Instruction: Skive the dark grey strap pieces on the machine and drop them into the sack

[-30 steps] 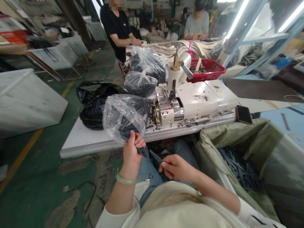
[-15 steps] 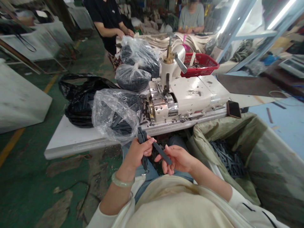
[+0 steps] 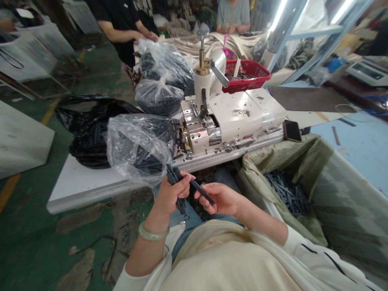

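Note:
My left hand [image 3: 175, 191] is closed round a bundle of dark grey strips [image 3: 172, 174], whose ends stick out above and below the fist. A single dark strip [image 3: 202, 191] slants from that fist to my right hand [image 3: 220, 198], which pinches its lower end between thumb and fingers. Just beyond my left hand, an open clear plastic bag [image 3: 133, 149] with more dark strips lies on the white table [image 3: 100, 184]. Past my hands stands a cream-coloured machine [image 3: 242, 113] with a metal working head [image 3: 197, 131], dark scraps scattered around it.
A black bag [image 3: 91, 149] and tied clear bags [image 3: 160, 97] stand left of the machine. Behind it is a red basket [image 3: 248, 83]. A phone [image 3: 292, 131] rests at its right. A fabric-lined bin [image 3: 254, 161] holds many strips [image 3: 287, 194]. Two people are across the table.
The view has shifted slightly, so the machine and bags appear further left. My right fingers have closed more firmly on the single strip's lower end. My left hand keeps its bundle.

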Motion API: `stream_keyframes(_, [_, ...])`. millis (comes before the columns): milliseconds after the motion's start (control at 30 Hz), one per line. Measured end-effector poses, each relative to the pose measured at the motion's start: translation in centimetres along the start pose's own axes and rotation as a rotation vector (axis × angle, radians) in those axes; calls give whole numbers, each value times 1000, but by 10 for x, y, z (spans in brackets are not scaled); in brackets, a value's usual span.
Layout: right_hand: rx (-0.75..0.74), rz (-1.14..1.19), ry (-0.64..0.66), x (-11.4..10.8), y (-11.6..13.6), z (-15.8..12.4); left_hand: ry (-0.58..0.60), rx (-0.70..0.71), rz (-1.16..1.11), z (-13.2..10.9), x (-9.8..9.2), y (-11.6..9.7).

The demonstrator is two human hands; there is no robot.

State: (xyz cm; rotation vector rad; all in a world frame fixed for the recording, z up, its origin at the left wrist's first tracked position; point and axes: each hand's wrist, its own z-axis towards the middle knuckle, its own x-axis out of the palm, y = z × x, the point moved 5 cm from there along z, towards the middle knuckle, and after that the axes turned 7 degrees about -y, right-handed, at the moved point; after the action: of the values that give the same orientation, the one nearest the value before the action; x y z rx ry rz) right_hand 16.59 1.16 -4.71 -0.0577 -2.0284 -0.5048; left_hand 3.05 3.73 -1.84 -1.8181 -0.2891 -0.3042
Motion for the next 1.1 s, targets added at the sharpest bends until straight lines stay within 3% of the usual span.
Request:
stream_keyframes(100, [-146, -80, -50, 2, 1, 4, 18, -25, -3, 0, -1, 4])
stream_keyframes(200, [-375, -379, -190, -1, 21, 10, -60, -74, -37, 3, -8, 7])
stream_keyframes(300, [-666, -613, -442, -6, 68, 14, -180, -85, -85, 6, -17, 6])
stream_keyframes(400, [-852, -604, -673, -12, 122, 18, -209, -93, -120, 7, -22, 3])
stream_keyframes(500, [-883, -497, -749, -16, 159, 27, -232, -104, -138, 5, -27, 2])
stream_keyframes(600, [-876, -438, -766, -19, 176, 35, -255, -98, -157, 4, -32, 2])
stream_keyframes(900, [-882, -358, -801, -25, 178, 40, -258, -104, -159, 7, -35, 2])
stream_keyframes(1000, [-959, -323, -855, -26, 185, 36, -250, -111, -165, 8, -33, 3])
stream_keyframes(1100, [-1108, -275, -948, -33, 192, 15, -242, -115, -168, 9, -31, 3])
